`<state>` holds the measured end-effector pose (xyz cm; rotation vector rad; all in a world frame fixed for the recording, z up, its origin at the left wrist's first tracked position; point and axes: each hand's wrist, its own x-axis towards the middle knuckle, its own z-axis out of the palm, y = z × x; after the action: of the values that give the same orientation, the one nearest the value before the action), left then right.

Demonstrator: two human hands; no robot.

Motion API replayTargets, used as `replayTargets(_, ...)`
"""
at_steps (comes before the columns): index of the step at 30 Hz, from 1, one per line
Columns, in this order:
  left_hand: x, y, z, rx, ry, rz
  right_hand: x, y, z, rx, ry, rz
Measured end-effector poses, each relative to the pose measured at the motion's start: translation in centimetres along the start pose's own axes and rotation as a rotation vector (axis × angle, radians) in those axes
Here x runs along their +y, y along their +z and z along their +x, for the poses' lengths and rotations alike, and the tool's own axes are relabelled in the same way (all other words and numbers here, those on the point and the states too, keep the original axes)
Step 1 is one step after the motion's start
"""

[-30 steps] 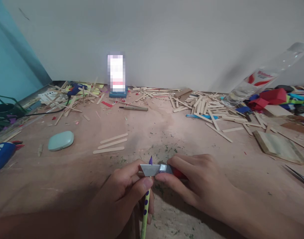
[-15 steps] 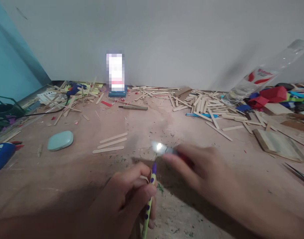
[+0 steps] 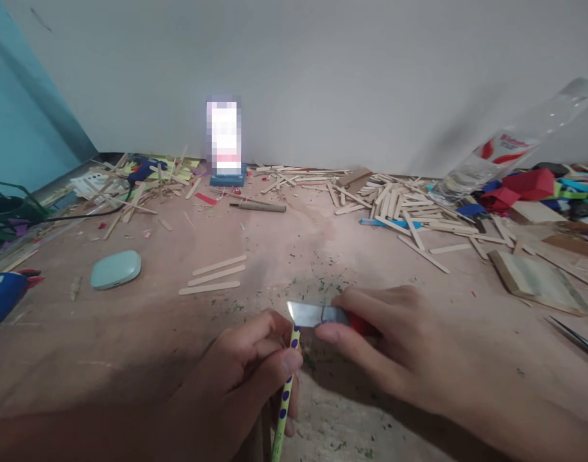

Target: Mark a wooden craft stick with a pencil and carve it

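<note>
My left hand (image 3: 255, 366) is closed around a yellow-green pencil (image 3: 285, 401) with purple dots, its tip end pointing away from me. In my right hand (image 3: 390, 340) is a utility knife (image 3: 310, 314) with a wide silver blade and a red handle, most of which the fingers cover. The blade lies crosswise at the pencil's far end and hides its tip; whether the edge touches it, I cannot tell. Dark green shavings (image 3: 339, 443) are scattered on the table around both hands.
Three craft sticks (image 3: 217, 276) lie beyond my left hand, beside a mint-green case (image 3: 115, 269). A lit phone (image 3: 226, 138) stands against the wall. Heaped craft sticks (image 3: 390, 202), a leaning plastic bottle (image 3: 505, 144) and a wooden block (image 3: 538, 282) are to the right.
The knife blade has come down and nearer, onto the pencil's far end, covering the purple tip that showed before. My left hand keeps its hold, nearly still.
</note>
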<state>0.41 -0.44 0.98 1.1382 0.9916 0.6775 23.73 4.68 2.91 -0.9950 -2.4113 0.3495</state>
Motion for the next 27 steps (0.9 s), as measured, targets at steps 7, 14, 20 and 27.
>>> replayTargets(7, -0.9, -0.19, 0.24, -0.07, -0.022, -0.099, -0.39, 0.31, -0.28, -0.127, -0.033, -0.002)
replayTargets(14, -0.36, -0.38, 0.23, -0.038, -0.005, -0.061, -0.12, 0.75, -0.23, -0.128, -0.055, -0.021)
replayTargets(20, -0.43, -0.46, 0.14, -0.045, -0.013, -0.033, -0.17, 0.77, -0.19, -0.102, -0.059, -0.014)
replayTargets(27, -0.48, -0.34, 0.04, -0.078, 0.007, -0.021, -0.13, 1.03, -0.26, -0.077, -0.053, -0.054)
